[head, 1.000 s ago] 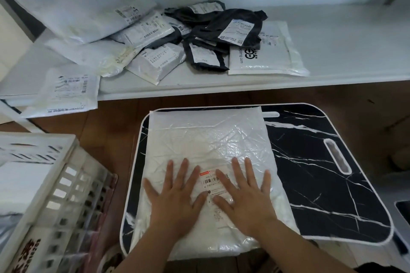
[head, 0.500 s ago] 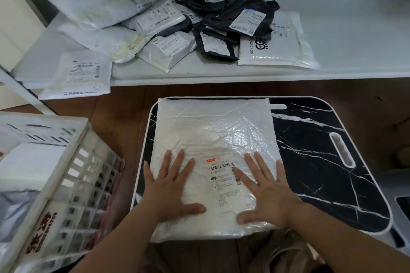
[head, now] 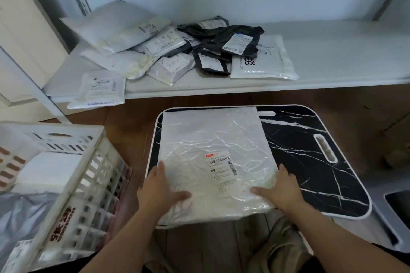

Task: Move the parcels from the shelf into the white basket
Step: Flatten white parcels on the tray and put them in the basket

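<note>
Gripping a large white crinkled parcel (head: 213,157) by its two near corners, we have our left hand (head: 158,190) on its left edge and our right hand (head: 281,190) on its right edge, thumbs lying on top and fingers curled under the plastic, so both hands are closed on it. The parcel lies flat on a black marble-patterned tray table (head: 310,162) directly beneath our hands, its printed label (head: 221,168) facing up between our thumbs. To the left of our left hand stands the white basket (head: 88,175), which already holds a few parcels (a white one and a grey one show through its open top). Ahead of both hands, beyond the table, the shelf (head: 332,55) carries a loose pile of white and dark parcels (head: 177,51), with one small white parcel (head: 99,88) overhanging the front edge nearest the basket. We judge the job to be early to midway: some parcels are in the basket, this one is on its way, and roughly ten wait on the shelf.
</note>
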Motion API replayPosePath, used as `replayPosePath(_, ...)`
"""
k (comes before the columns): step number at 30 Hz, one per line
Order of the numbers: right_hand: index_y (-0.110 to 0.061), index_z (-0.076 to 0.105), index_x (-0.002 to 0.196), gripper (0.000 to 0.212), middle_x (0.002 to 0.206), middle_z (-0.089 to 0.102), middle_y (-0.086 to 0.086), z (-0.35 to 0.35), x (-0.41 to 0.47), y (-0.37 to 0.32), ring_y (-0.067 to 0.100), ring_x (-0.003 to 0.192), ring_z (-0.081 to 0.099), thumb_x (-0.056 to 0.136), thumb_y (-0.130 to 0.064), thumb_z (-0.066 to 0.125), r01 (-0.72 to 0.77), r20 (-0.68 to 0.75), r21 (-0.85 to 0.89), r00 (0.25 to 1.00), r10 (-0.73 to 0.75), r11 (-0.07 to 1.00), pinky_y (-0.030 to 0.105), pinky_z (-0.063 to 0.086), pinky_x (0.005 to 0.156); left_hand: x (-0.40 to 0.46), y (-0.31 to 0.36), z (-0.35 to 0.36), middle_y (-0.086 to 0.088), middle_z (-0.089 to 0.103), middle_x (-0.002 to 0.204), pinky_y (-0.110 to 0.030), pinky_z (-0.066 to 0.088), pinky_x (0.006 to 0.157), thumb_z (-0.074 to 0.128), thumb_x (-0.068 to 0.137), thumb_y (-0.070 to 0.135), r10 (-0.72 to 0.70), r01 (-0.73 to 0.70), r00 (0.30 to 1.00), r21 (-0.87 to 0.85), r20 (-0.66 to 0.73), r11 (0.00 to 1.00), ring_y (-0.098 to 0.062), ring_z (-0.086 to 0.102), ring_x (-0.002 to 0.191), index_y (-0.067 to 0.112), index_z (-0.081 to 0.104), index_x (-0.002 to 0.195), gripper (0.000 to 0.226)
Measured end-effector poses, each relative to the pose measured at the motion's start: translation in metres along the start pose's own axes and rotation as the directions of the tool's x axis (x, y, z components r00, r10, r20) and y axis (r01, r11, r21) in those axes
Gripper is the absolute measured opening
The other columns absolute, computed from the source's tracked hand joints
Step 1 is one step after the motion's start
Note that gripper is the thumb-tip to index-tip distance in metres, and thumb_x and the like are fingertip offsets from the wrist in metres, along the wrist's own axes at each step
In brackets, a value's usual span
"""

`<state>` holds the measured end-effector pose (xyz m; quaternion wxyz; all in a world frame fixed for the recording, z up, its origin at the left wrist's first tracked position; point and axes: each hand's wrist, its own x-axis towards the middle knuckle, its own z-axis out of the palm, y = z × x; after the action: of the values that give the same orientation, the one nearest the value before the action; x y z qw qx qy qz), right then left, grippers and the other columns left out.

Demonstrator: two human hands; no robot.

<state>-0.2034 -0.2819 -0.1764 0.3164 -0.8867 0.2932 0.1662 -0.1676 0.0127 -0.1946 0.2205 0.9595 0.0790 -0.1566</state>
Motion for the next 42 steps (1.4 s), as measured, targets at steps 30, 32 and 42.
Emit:
replayPosePath(30, -0.001, 0.064, 0.089, 0.021, 0.09, 0.066, 0.012, 0.072, -0.168, -0.278, 0.029, 0.087, 0.063, 0.087, -0.021, 0.056, 0.525, 0.296, 0.096, 0.796, -0.528, 0.846, 0.033, 0.048, 0.071, -0.158, -0.192, -0.266, 0.001, 0.063, 0.084, -0.026, 0.04, 0.053, 0.044, 0.1, 0.03, -0.443, 0.242, 0.693, -0.395, -0.568, 0.886, -0.012, 0.056, 0.069, 0.02, 0.06, 0.105, 0.02)
replayPosePath(32, -0.004, 0.067, 0.084, 0.016, 0.089, 0.068, 0.01, 0.091, -0.184, -0.294, 0.026, 0.086, 0.065, 0.083, -0.02, 0.063, 0.542, 0.37, 0.123, 0.752, -0.545, 0.831, 0.029, 0.048, 0.07, -0.156, -0.219, -0.275, 0.003, 0.061, 0.082, -0.027, 0.045, 0.06, 0.043, 0.099, 0.032, -0.522, 0.433, 0.607, -0.3, -0.599, 0.85, -0.015, 0.057, 0.072, 0.023, 0.059, 0.106, 0.019)
replayPosePath(42, -0.023, 0.05, 0.084, 0.016, 0.086, 0.06, -0.006, 0.195, -0.195, -0.348, 0.01, 0.08, 0.061, 0.085, -0.031, 0.064, 0.723, 0.669, -0.032, 0.529, -0.523, 0.69, 0.023, 0.054, 0.079, -0.072, -0.306, -0.281, 0.011, 0.058, 0.094, -0.02, 0.04, 0.074, 0.051, 0.095, 0.025, -0.46, 0.723, 0.618, 0.233, -0.637, 0.65, -0.012, 0.045, 0.093, 0.033, 0.065, 0.113, 0.024)
